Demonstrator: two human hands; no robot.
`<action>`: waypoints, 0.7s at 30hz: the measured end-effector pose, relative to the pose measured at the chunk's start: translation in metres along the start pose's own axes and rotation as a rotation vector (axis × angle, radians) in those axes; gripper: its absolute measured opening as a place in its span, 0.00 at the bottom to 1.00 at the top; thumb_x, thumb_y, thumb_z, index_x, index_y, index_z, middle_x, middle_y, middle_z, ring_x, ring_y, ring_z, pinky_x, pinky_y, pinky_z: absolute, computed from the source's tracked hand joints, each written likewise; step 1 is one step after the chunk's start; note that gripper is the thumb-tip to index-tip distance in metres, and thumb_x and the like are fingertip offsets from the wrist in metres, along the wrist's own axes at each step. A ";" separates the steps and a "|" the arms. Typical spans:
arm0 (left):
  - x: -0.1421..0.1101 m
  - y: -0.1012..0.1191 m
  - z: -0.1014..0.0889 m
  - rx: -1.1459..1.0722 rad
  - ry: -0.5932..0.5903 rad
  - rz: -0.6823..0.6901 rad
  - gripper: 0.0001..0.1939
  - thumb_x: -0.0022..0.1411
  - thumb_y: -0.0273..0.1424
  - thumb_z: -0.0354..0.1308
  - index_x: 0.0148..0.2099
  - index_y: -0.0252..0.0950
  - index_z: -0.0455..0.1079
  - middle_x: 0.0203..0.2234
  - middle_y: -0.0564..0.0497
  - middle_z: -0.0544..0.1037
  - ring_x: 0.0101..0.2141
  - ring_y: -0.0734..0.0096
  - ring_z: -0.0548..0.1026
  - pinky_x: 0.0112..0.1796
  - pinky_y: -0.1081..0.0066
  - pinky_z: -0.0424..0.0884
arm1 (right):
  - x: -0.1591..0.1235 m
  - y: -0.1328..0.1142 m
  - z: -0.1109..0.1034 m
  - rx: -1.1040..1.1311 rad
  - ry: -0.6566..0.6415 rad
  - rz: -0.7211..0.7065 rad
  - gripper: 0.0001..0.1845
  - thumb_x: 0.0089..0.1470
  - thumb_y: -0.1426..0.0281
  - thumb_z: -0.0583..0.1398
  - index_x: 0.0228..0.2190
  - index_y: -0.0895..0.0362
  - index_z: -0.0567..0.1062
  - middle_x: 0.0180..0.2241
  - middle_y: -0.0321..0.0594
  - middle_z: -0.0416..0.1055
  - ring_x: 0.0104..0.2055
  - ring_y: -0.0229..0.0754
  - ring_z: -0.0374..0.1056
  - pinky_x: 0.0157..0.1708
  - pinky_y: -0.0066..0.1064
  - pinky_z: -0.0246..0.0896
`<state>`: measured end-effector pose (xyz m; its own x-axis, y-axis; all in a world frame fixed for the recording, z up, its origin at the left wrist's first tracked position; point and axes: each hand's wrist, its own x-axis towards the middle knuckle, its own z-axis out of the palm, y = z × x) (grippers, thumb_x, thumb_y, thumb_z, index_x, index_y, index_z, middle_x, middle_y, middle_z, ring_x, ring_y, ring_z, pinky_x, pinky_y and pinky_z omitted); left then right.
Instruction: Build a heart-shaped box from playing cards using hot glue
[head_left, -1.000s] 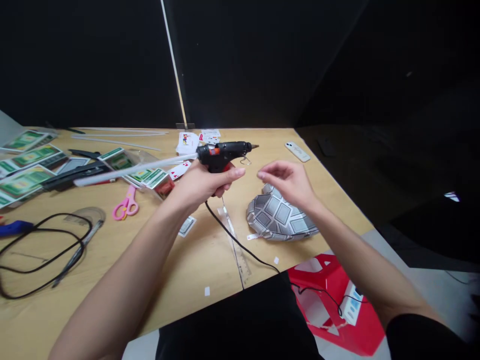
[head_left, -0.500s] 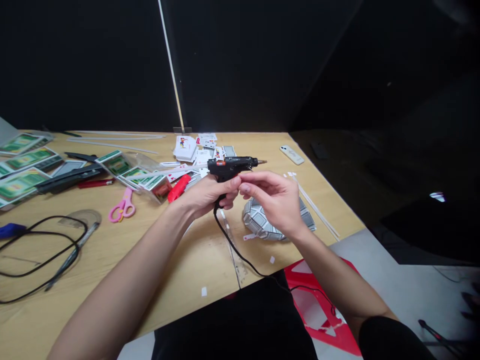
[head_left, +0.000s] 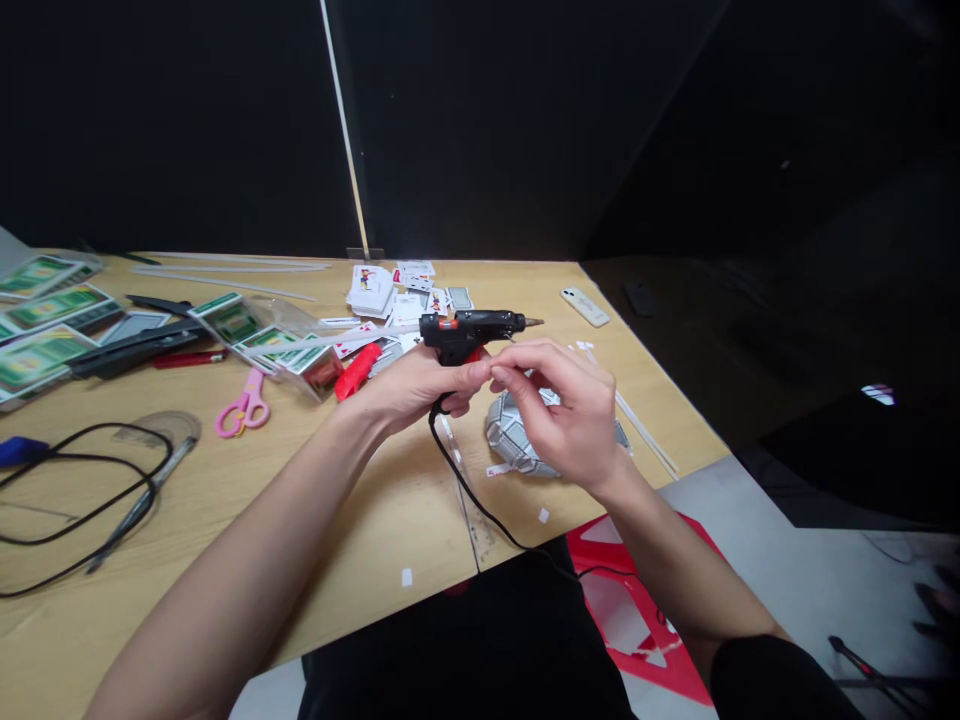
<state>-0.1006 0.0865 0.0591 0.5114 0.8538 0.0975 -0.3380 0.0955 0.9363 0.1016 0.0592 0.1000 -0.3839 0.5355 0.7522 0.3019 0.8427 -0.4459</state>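
Head view: L hand (head_left: 424,382) grips glue gun (head_left: 476,328), stick (head_left: 337,340) loaded; R hand (head_left: 574,415) pinched narrow against L hand, can't tell if holding anything. Card-built form (head_left: 510,435) on desk (head_left: 352,540), partly behind R hand, looks mostly joined; cards nr back (head_left: 371,285) loose, unattached.

The left hand (head_left: 420,388) holds a black hot glue gun (head_left: 480,327), its nozzle pointing right and a glue stick (head_left: 337,338) reaching out behind. The right hand (head_left: 566,410) has its fingertips pinched together at the left thumb, above a grey patterned card structure (head_left: 514,435) on the desk (head_left: 360,530). Playing cards (head_left: 371,288) lie beyond the gun, pink scissors (head_left: 244,403) to the left, and a phone (head_left: 585,306) near the desk's right edge.
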 end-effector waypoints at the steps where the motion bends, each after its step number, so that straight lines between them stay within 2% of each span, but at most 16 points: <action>1: 0.000 0.001 0.000 -0.007 -0.005 -0.004 0.27 0.54 0.50 0.82 0.34 0.35 0.74 0.20 0.59 0.64 0.21 0.79 0.60 0.24 0.75 0.62 | 0.000 -0.001 0.000 0.003 -0.002 0.000 0.07 0.72 0.75 0.62 0.43 0.52 0.81 0.39 0.36 0.83 0.38 0.38 0.79 0.38 0.32 0.78; 7: 0.001 0.004 0.001 -0.041 0.014 -0.039 0.29 0.47 0.47 0.85 0.35 0.35 0.74 0.22 0.59 0.67 0.21 0.80 0.61 0.24 0.75 0.63 | -0.007 -0.005 0.004 0.031 -0.014 0.066 0.05 0.71 0.74 0.62 0.43 0.53 0.77 0.39 0.37 0.78 0.36 0.37 0.73 0.30 0.31 0.70; 13: 0.001 0.005 0.001 -0.008 -0.001 -0.025 0.28 0.48 0.47 0.85 0.33 0.34 0.74 0.22 0.58 0.67 0.21 0.80 0.62 0.24 0.74 0.62 | -0.012 -0.010 0.005 0.180 -0.049 0.227 0.02 0.72 0.70 0.62 0.43 0.52 0.76 0.40 0.37 0.76 0.39 0.39 0.75 0.35 0.34 0.72; 15: 0.000 0.006 0.000 -0.002 -0.006 -0.009 0.27 0.50 0.47 0.84 0.34 0.34 0.75 0.21 0.58 0.67 0.21 0.80 0.62 0.24 0.74 0.62 | -0.011 -0.010 0.005 0.202 -0.015 0.285 0.02 0.72 0.68 0.62 0.42 0.51 0.76 0.40 0.37 0.76 0.38 0.39 0.74 0.34 0.35 0.72; 18: -0.002 0.010 -0.002 -0.019 -0.021 0.007 0.27 0.51 0.48 0.84 0.35 0.34 0.75 0.21 0.58 0.67 0.21 0.81 0.60 0.25 0.74 0.62 | -0.011 -0.004 0.000 0.246 0.114 0.404 0.03 0.70 0.64 0.64 0.41 0.49 0.76 0.35 0.35 0.74 0.32 0.38 0.70 0.30 0.34 0.67; 21: -0.004 0.016 -0.002 -0.023 0.052 0.022 0.26 0.52 0.48 0.83 0.37 0.34 0.77 0.19 0.59 0.65 0.20 0.81 0.59 0.25 0.74 0.62 | -0.015 0.006 -0.008 0.370 0.191 0.498 0.08 0.69 0.62 0.62 0.36 0.50 0.72 0.28 0.33 0.66 0.27 0.38 0.64 0.24 0.33 0.58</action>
<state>-0.1101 0.0856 0.0730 0.4616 0.8815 0.1000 -0.3671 0.0872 0.9261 0.1164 0.0560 0.0896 -0.1032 0.8763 0.4705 0.0701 0.4783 -0.8754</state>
